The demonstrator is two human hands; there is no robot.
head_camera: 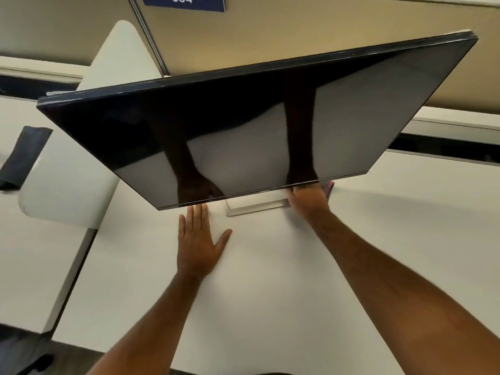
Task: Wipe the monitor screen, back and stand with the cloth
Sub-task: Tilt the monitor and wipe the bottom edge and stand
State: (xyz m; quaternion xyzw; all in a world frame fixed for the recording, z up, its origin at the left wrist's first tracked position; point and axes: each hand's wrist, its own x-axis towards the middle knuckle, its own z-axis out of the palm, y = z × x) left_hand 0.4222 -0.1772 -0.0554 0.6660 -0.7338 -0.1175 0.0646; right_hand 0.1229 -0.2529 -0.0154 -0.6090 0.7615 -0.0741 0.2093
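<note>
Monitor (pixel 257 125): wide, thin, glossy dark panel tilted over the white tabletop (pixel 270 280) on a pale stand base (pixel 254 205). Judged rigid but top-heavy, screen scratch-prone; steady it by the bezel edge or base, not the glass.

Right hand (pixel 308 197) reaches under the lower edge beside the base; a pinkish cloth (pixel 330 186) peeks out past it. Its fingers are hidden, so grip cannot be told.

Left hand (pixel 198 239) lies flat on the tabletop, fingers (pixel 197 215) straight, holding nothing.
</note>
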